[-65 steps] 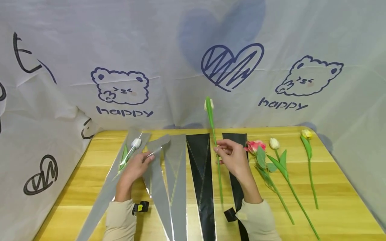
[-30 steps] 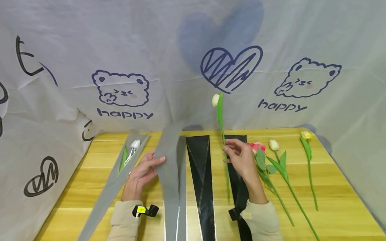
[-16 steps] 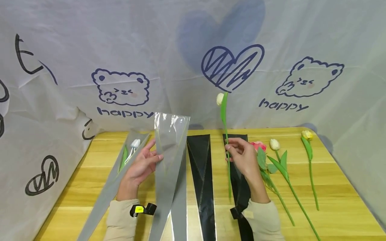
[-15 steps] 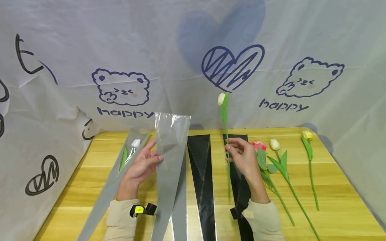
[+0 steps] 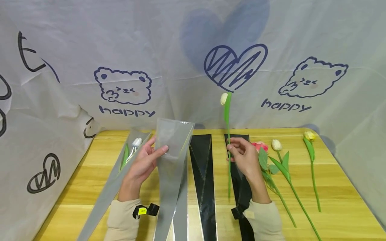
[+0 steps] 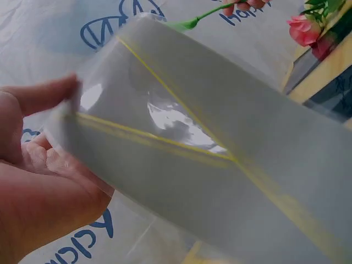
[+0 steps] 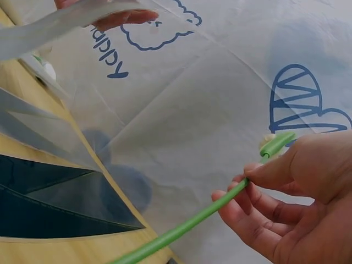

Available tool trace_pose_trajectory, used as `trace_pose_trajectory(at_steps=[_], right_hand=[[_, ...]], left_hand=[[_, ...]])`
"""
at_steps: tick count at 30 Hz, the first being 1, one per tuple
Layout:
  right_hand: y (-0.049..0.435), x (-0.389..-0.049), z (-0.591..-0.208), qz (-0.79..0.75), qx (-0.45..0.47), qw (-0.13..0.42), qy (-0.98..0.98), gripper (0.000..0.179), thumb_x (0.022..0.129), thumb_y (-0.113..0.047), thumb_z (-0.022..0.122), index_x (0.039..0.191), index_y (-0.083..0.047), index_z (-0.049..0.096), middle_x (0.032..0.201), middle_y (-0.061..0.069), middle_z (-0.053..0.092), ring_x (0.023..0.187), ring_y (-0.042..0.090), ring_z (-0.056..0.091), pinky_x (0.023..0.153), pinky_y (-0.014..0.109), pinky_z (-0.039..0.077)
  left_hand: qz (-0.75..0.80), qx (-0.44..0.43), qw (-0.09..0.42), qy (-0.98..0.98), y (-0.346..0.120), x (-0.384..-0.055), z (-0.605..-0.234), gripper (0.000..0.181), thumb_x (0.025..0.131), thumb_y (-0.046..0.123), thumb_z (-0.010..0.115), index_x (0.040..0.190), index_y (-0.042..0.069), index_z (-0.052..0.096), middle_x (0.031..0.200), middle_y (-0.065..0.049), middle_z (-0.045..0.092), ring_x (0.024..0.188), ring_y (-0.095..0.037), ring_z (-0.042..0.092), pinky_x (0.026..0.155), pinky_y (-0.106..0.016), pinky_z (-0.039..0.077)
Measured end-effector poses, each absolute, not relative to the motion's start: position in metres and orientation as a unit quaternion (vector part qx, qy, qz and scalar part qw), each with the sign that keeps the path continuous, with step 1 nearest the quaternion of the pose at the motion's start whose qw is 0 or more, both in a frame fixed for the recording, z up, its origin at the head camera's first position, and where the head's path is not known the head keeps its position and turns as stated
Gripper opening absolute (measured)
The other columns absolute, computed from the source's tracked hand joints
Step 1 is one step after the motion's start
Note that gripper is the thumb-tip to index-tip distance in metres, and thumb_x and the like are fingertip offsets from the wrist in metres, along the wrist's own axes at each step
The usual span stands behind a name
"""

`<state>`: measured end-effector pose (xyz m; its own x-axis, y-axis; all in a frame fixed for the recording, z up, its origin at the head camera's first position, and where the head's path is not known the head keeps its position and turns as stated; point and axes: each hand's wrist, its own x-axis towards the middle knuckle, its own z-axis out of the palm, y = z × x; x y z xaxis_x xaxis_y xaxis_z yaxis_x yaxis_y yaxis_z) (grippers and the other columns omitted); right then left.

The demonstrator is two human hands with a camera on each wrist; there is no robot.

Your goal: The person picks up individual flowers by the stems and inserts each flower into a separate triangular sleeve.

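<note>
My left hand grips the upper left edge of a grey flower sleeve, thumb in front and fingers behind. Its clear window, edged with yellow lines, shows in the left wrist view, where the thumb presses the rim of the sleeve. The sleeve's top is raised above the table. My right hand pinches the green stem of a white tulip between thumb and fingertips. The tulip stands upright, bloom at the top, its stem end hanging over the table. In the right wrist view the stem runs down to the left from the fingers.
Another grey sleeve with a white tulip inside lies at the left. Two black sleeves lie in the middle and under the right hand. A pink rose, a white tulip and a yellow tulip lie on the right.
The left hand has lifted the grey sleeve and turned its windowed face toward the head camera, then lowered it slightly. The right hand has moved the tulip a little to the right.
</note>
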<state>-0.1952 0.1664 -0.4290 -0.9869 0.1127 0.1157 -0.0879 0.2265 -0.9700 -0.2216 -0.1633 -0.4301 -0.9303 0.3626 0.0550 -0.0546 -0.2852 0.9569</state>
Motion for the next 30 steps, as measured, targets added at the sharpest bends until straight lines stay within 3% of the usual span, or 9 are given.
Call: trace_pose_trajectory(at_steps=[6, 11, 16, 19, 22, 26, 30], right_hand=[[0.171, -0.197, -0.429, 0.656, -0.012, 0.110, -0.747, 0.029, 0.101, -0.001, 0.063, 0.130, 0.002, 0.063, 0.108, 0.027, 0.064, 0.078, 0.008, 0.066, 0.066, 0.029, 0.060], [0.172, -0.198, -0.424, 0.675, -0.020, 0.132, -0.726, 0.029, 0.102, -0.003, 0.063, 0.130, 0.003, 0.061, 0.106, 0.023, 0.068, 0.081, 0.008, 0.070, 0.069, 0.028, 0.060], [0.172, -0.196, -0.420, 0.701, -0.018, 0.146, -0.698, 0.030, 0.102, -0.004, 0.063, 0.130, 0.003, 0.060, 0.101, 0.010, 0.072, 0.083, 0.013, 0.072, 0.072, 0.030, 0.061], [0.172, -0.195, -0.419, 0.719, -0.008, 0.157, -0.677, 0.031, 0.102, -0.005, 0.063, 0.131, 0.003, 0.060, 0.101, 0.008, 0.071, 0.087, 0.017, 0.072, 0.074, 0.032, 0.061], [0.170, -0.194, -0.419, 0.736, 0.005, 0.171, -0.655, 0.030, 0.101, -0.005, 0.064, 0.131, 0.001, 0.062, 0.103, 0.011, 0.071, 0.089, 0.021, 0.072, 0.076, 0.034, 0.061], [0.168, -0.194, -0.416, 0.770, 0.020, 0.200, -0.606, 0.027, 0.100, -0.003, 0.065, 0.127, 0.001, 0.063, 0.102, 0.018, 0.069, 0.090, 0.026, 0.072, 0.076, 0.036, 0.061], [0.167, -0.192, -0.409, 0.804, 0.027, 0.243, -0.542, 0.029, 0.098, -0.001, 0.067, 0.125, 0.008, 0.061, 0.100, 0.023, 0.068, 0.087, 0.028, 0.072, 0.074, 0.034, 0.061]], left_hand=[[0.738, 0.105, 0.134, 0.653, -0.159, -0.221, -0.431, 0.038, 0.104, 0.000, 0.053, 0.142, -0.005, 0.045, 0.115, 0.001, 0.071, 0.106, -0.013, 0.066, 0.092, -0.030, 0.053], [0.730, 0.098, 0.134, 0.663, -0.154, -0.219, -0.431, 0.024, 0.109, 0.008, 0.048, 0.127, -0.006, 0.054, 0.105, 0.003, 0.071, 0.098, -0.011, 0.066, 0.087, -0.028, 0.054], [0.695, 0.087, 0.092, 0.708, -0.142, -0.220, -0.434, 0.019, 0.105, 0.008, 0.057, 0.103, -0.010, 0.064, 0.084, 0.002, 0.070, 0.078, -0.008, 0.063, 0.072, -0.023, 0.051], [0.670, 0.093, 0.059, 0.734, -0.135, -0.220, -0.437, 0.023, 0.100, 0.004, 0.065, 0.079, -0.005, 0.059, 0.066, 0.004, 0.056, 0.062, -0.004, 0.049, 0.058, -0.020, 0.038], [0.656, 0.113, 0.043, 0.745, -0.131, -0.220, -0.440, 0.030, 0.096, 0.000, 0.069, 0.071, -0.003, 0.053, 0.061, 0.000, 0.055, 0.056, -0.004, 0.043, 0.051, -0.020, 0.030], [0.648, 0.125, 0.040, 0.750, -0.127, -0.219, -0.442, 0.012, 0.092, -0.002, 0.073, 0.087, -0.011, 0.066, 0.080, -0.014, 0.075, 0.064, -0.005, 0.062, 0.053, -0.019, 0.042], [0.637, 0.115, 0.031, 0.762, -0.123, -0.218, -0.443, 0.017, 0.089, -0.002, 0.078, 0.098, -0.013, 0.069, 0.090, -0.022, 0.075, 0.069, -0.007, 0.066, 0.056, -0.020, 0.046]])
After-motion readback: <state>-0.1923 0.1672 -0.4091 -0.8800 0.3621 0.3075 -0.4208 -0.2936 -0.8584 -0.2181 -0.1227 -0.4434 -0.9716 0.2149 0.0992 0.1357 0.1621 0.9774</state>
